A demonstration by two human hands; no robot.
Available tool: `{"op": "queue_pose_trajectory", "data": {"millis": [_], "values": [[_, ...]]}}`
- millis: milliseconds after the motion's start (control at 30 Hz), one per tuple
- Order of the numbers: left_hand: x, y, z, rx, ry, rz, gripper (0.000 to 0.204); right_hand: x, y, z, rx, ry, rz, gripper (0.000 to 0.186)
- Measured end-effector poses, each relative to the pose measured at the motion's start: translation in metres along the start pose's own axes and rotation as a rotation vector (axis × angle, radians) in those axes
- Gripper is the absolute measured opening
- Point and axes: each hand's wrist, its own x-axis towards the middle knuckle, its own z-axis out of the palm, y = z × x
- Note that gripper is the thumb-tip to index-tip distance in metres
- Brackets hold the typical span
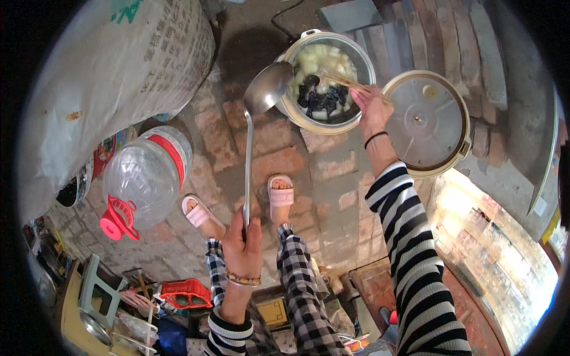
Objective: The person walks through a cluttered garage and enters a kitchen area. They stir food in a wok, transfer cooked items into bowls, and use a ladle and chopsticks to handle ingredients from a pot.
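Above the black-and-white checked trousers [297,264], clasping with the left hand [242,252] the near end of a long-handled, round-bowled steel ladle [267,89], fingers wrapped round the handle. Farther out, past the pink strapped slippers [281,196] on the reddish-brown brick floor [282,163], holding the ladle's bowl at the left rim of a round, cream-edged metal pot [320,128]; touching or just apart, cannot tell. Beyond, pinching thin tan chopsticks [341,79] in the right hand [371,110], tips pointing in among pale chunks [313,56] and glossy dark pieces [320,99] inside the pot. Done, judging by this: uncovering, with the round, greyish, cream-rimmed lid [430,127] lying just right of the pot, and filling. Apparently partway: stirring, with the dark pieces clumped mostly toward the near side. Not yet evident: even mixing, or anything scooped into the ladle. Doneness of the food: cannot tell.
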Motion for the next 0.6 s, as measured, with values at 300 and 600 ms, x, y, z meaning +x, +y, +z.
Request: {"op": "queue_pose_trajectory", "data": {"millis": [300, 600], "values": [[0.004, -0.003, 0.001, -0.049, -0.009, 0.042, 0.027, -0.022, -0.002, -0.005, 0.129, -0.092, 0.016, 0.023], [0.004, -0.003, -0.004, 0.097, 0.0, 0.078, 0.026, -0.048, -0.03, -0.004, -0.203, -0.266, -0.154, 0.031]]}}
